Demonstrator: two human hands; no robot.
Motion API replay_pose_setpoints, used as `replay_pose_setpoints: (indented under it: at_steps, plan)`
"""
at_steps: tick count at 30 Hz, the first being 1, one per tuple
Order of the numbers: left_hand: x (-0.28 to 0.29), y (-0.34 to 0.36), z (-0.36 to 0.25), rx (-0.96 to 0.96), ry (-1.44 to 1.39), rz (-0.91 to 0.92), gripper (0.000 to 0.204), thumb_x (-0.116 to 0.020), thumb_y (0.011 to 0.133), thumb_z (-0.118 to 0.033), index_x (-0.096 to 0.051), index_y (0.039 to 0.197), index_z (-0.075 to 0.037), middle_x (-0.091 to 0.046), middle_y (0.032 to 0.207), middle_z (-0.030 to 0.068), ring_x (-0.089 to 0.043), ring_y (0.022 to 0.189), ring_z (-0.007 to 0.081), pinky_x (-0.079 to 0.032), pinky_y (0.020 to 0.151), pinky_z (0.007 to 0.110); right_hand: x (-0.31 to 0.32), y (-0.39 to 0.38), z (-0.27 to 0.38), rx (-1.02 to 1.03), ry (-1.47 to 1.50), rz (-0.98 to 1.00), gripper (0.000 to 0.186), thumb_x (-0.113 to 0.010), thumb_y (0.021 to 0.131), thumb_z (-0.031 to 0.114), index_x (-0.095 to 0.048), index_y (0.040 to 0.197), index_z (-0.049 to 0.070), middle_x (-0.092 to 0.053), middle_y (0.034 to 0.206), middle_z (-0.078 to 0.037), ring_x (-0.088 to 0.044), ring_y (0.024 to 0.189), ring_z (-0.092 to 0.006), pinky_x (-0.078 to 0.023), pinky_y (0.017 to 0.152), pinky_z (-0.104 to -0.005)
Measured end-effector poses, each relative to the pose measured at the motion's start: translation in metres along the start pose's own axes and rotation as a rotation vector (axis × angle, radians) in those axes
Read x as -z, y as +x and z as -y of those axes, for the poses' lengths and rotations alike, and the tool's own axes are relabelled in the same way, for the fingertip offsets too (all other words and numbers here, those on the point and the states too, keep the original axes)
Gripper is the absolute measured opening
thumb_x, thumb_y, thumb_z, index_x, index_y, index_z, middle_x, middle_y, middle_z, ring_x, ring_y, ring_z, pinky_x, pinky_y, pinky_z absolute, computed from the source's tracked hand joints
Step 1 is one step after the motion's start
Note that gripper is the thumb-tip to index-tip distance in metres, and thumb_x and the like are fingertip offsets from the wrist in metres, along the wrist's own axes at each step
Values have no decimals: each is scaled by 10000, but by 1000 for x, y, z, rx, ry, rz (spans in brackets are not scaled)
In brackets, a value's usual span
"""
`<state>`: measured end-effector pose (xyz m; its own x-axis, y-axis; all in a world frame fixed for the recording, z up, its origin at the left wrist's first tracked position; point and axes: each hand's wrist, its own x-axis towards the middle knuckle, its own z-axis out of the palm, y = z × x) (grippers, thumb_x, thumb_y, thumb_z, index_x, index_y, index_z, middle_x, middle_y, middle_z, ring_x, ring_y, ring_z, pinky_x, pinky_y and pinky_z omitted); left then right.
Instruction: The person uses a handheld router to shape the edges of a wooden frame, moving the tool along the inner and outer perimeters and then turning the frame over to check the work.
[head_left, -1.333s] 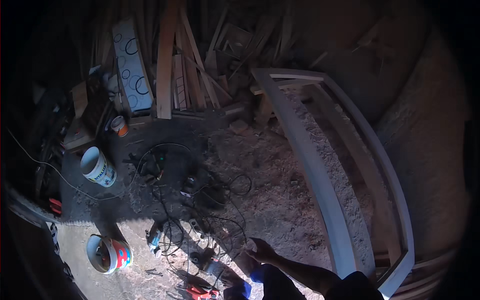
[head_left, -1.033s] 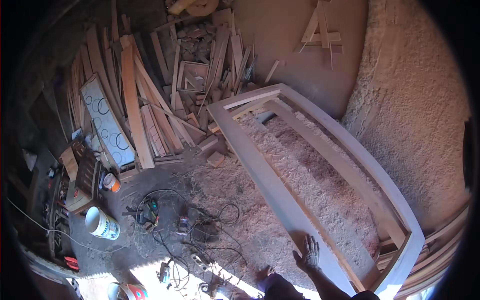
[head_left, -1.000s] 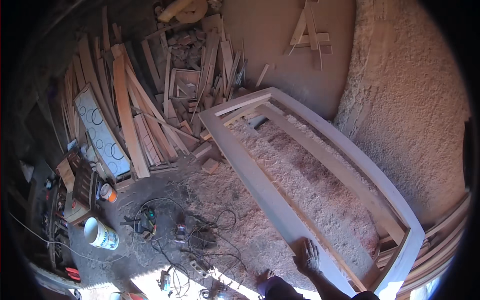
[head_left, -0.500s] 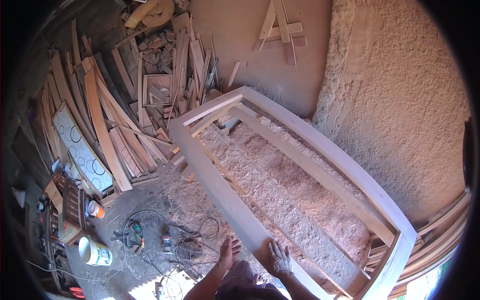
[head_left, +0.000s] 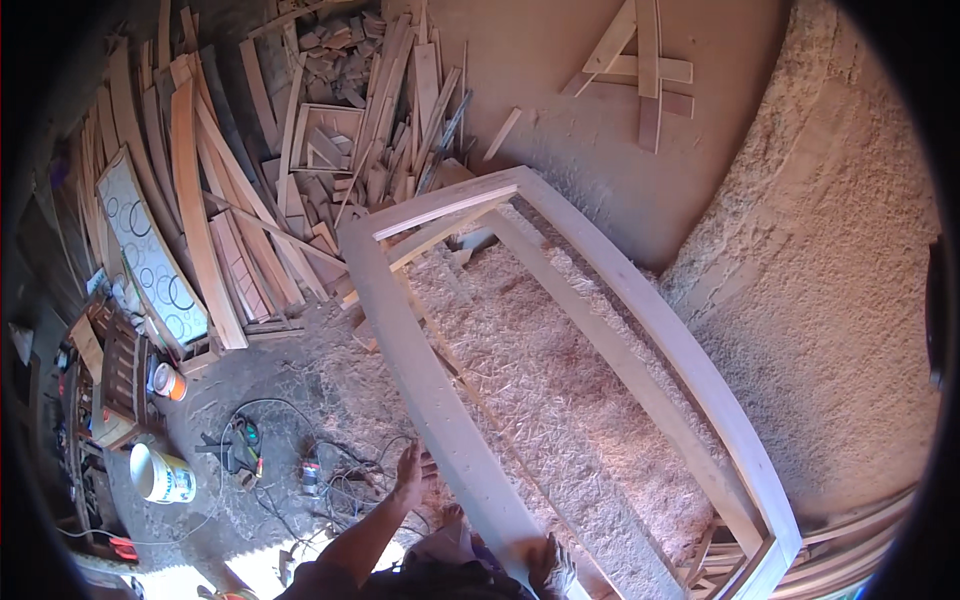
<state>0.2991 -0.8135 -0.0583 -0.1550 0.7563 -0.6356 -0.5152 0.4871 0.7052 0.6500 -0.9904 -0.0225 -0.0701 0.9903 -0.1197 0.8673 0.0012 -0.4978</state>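
A large pale wooden frame [head_left: 600, 330] with long curved rails lies tilted over a sawdust-covered floor, running from the middle of the view to the lower right. My left hand [head_left: 410, 468] is flat against the outer side of its near rail [head_left: 430, 400], fingers apart. My right hand [head_left: 550, 562] rests on top of the same rail's near end at the lower edge, fingers spread and partly cut off by the picture's rim. Neither hand holds a tool.
A heap of planks and offcuts [head_left: 300, 170] fills the upper left, with a circle-patterned panel [head_left: 150, 255] leaning there. A white bucket [head_left: 163, 474], an orange can [head_left: 168, 382], power tools and tangled cables [head_left: 300, 470] lie on the floor. Rough earthen wall [head_left: 820, 250] at right.
The view has swung up and right from the floor clutter to the frame. Both hands have come onto the near rail, the left sliding to its outer side.
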Motion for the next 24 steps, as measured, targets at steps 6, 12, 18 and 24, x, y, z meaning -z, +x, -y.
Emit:
replay_pose_setpoints:
  at_steps: [6,12,18,24]
  plan:
    - [-63,-26,41,-58,101,55,753,-497,1027,-668,-364,1547,-141,-555,1397,102,-596,1204,273,-524,965,509,22,22,-14,-214,180,231,494,-591,1001,417,-627,1364,84,-667,1309,-215,-635,1202,-415,-505,996,-566]
    - [-52,-28,78,35,-102,160,872,-489,1017,-698,-212,1644,-159,-400,1601,107,-473,1422,321,-436,1140,522,123,109,-138,-66,132,-220,343,-711,980,337,-720,1158,44,-723,1179,-200,-698,1093,-395,-575,921,-485]
    - [-42,-1,89,-124,-119,-82,932,-582,965,-710,-279,1616,-116,-532,1498,132,-549,1343,354,-380,1186,550,266,241,-288,-248,-55,-555,408,-680,976,342,-698,1201,2,-681,1251,-250,-649,1170,-424,-532,993,-494]
    - [-62,-6,64,-57,-14,-124,909,-574,963,-720,-315,1595,-120,-554,1468,123,-563,1325,340,-403,1165,546,328,323,-408,-479,-345,-611,511,-609,997,434,-665,1305,29,-647,1346,-218,-589,1265,-421,-466,1071,-527]
